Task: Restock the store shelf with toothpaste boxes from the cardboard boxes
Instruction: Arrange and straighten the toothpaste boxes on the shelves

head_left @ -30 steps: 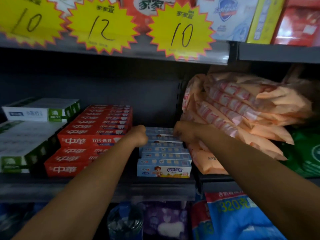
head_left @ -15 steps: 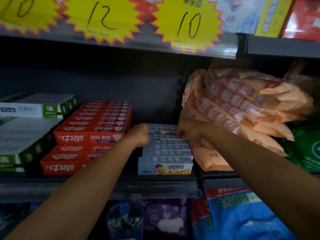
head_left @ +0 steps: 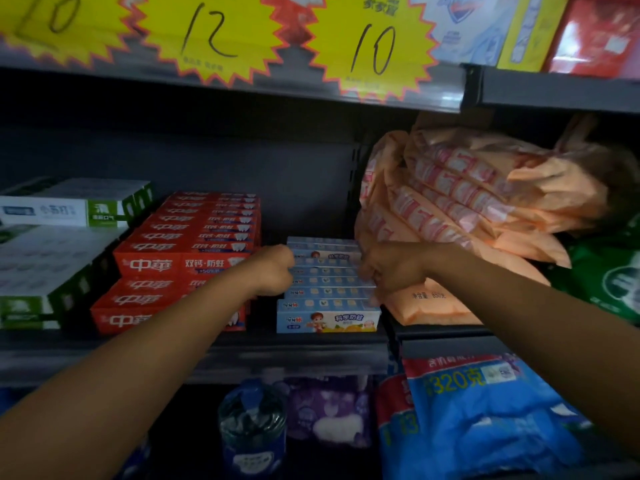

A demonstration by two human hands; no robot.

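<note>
A row of light blue toothpaste boxes (head_left: 328, 303) lies on the middle shelf (head_left: 242, 355), the front box showing a cartoon child. My left hand (head_left: 273, 270) is at the left end of the row with its fingers curled against the boxes. My right hand (head_left: 388, 268) holds the right end of the same boxes, fingers curled round them. Both hands squeeze the group from either side. Stacked red toothpaste boxes (head_left: 187, 258) sit just left of my left hand, and white and green boxes (head_left: 62, 237) lie further left.
Orange soft packs (head_left: 467, 209) are piled right of the blue boxes, touching my right wrist. Green packs (head_left: 609, 271) lie at far right. Yellow price tags (head_left: 370, 46) hang on the upper shelf edge. Blue bags (head_left: 485, 410) and a bottle (head_left: 252, 427) fill the shelf below.
Both hands have stayed on the ends of the blue boxes, shifting slightly toward me along the row. The camera has moved a little closer and lower.
</note>
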